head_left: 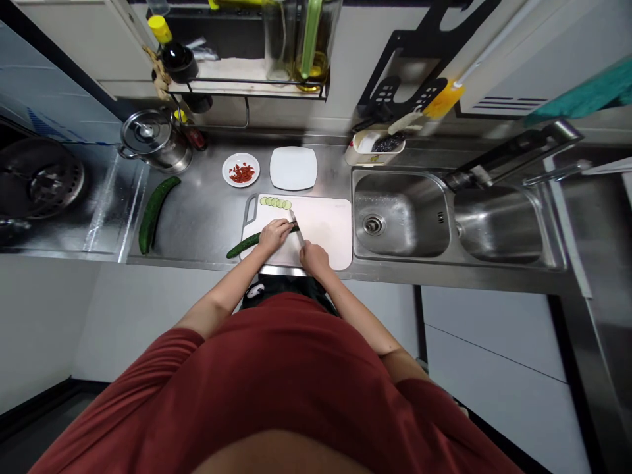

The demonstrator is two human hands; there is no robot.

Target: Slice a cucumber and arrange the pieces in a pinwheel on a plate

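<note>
Nearest to us, the right hand (314,257) is closed around the handle of a kitchen knife (297,230), its thin metal blade set across a cucumber (241,245). The left hand (275,233) holds this cucumber under bent fingers, probably so that it does not roll. We find it lying slantwise on a white cutting board (328,220), one end passing over the left edge. The board likely protects the steel counter (207,210). In its far left part, round, pale cucumber slices (275,203) overlap in a row, perhaps to stay away from the blade. Beyond, we notice a smooth squarish plate (293,168) and a round plate (228,164) with chopped red pieces (242,173).
</note>
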